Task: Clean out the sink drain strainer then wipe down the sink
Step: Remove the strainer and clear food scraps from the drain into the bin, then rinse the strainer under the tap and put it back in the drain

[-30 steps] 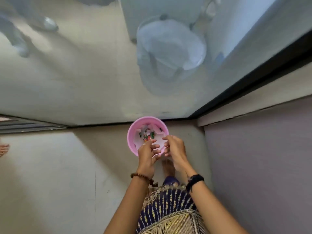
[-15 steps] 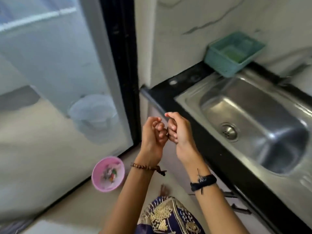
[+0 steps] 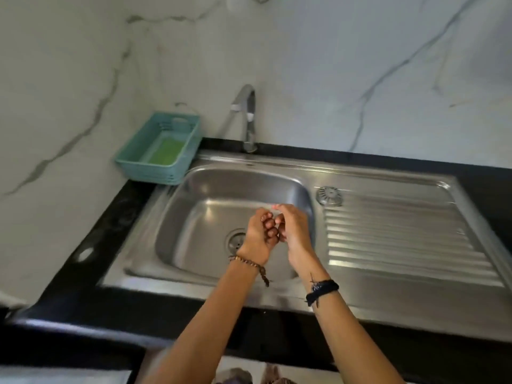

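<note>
My left hand [image 3: 259, 234] and right hand [image 3: 293, 230] are up together over the basin, fingers curled in and knuckles touching, both loosely fisted; can't tell if anything is pinched between them, nothing visible. Beaded brown bracelet [image 3: 249, 264] on left wrist, black cord band [image 3: 322, 289] on right. Just under the left hand, at its 8 o'clock, round drain opening [image 3: 235, 241] in the floor of the rectangular stainless steel sink [image 3: 199, 217], partly hidden by the hand. Round perforated metal strainer [image 3: 329, 195] sits out of the drain, on the sink deck at 2 o'clock from the hands, at the top corner of the ribbed steel drainboard [image 3: 401, 239]. Curved chrome tap [image 3: 247, 117] at 12 o'clock behind the basin, no water visible. Teal plastic slotted basket [image 3: 130, 159] at 10 o'clock on the black stone countertop [image 3: 91, 245], green pad [image 3: 166, 152] lying inside it. White grey-veined marble wall [image 3: 304, 51] behind everything.
</note>
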Demonstrator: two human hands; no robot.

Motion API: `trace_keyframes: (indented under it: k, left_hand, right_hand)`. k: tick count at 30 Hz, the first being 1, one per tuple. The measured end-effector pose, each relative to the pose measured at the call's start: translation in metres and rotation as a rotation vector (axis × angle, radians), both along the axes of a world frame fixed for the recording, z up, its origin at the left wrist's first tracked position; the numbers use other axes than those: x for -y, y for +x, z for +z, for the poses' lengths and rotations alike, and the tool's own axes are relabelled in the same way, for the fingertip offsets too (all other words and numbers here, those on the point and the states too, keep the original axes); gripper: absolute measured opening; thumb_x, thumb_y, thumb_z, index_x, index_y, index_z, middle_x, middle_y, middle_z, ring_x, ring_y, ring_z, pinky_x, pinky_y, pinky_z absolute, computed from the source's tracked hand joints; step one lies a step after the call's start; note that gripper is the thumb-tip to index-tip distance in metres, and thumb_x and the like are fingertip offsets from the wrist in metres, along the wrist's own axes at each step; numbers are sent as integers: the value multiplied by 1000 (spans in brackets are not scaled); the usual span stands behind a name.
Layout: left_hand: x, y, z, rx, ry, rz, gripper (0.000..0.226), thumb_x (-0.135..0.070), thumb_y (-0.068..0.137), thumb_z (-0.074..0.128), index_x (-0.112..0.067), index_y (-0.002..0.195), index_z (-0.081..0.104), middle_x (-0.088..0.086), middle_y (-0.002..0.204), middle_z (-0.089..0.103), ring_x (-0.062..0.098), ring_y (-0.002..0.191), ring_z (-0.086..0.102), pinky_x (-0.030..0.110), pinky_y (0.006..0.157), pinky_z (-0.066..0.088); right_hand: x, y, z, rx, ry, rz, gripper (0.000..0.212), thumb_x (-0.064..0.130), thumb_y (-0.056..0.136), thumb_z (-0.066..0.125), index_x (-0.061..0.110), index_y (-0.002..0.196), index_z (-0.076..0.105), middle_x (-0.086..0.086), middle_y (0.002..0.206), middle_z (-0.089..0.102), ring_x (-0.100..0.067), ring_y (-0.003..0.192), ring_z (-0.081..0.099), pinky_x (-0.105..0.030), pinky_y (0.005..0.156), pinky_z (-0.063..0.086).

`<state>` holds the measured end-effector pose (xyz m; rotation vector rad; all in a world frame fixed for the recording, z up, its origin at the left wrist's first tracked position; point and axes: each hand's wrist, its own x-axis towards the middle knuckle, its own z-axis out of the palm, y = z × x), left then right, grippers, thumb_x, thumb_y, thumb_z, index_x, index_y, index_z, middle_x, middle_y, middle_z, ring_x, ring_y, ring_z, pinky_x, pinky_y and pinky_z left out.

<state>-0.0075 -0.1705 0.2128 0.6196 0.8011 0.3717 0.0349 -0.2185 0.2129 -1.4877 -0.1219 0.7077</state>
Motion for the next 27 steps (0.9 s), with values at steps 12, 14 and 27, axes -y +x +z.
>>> trace_keyframes:
  k: [12, 14, 27]
  left_hand:
    - [-25, 150, -55, -284, 58, -159, 22, -3, 87, 52, -6, 65, 54, 2, 46, 54, 10, 41, 50, 15, 40, 45]
    - [-31, 167, -62, -314, 72, -174, 22, -3, 88, 54, -7, 66, 54, 3, 52, 56, 11, 47, 52, 16, 41, 48]
    - [-72, 161, -92, -131, -90, -245, 13, -1, 91, 50, -8, 83, 56, 9, 84, 60, 18, 77, 58, 32, 88, 47]
  right_hand:
    - [15, 173, -67, 397, -536, -164, 18, 18, 92, 50, 5, 98, 60, -15, 104, 63, -32, 96, 62, -39, 76, 55]
    - [15, 193, -76, 478, -685, -96, 28, 21, 90, 56, 4, 111, 55, -15, 117, 52, -31, 107, 54, -35, 85, 48]
    - [-17, 177, -99, 462, -632, -89, 46, 27, 76, 73, 9, 115, 57, -9, 115, 49, -22, 107, 44, -33, 86, 41]
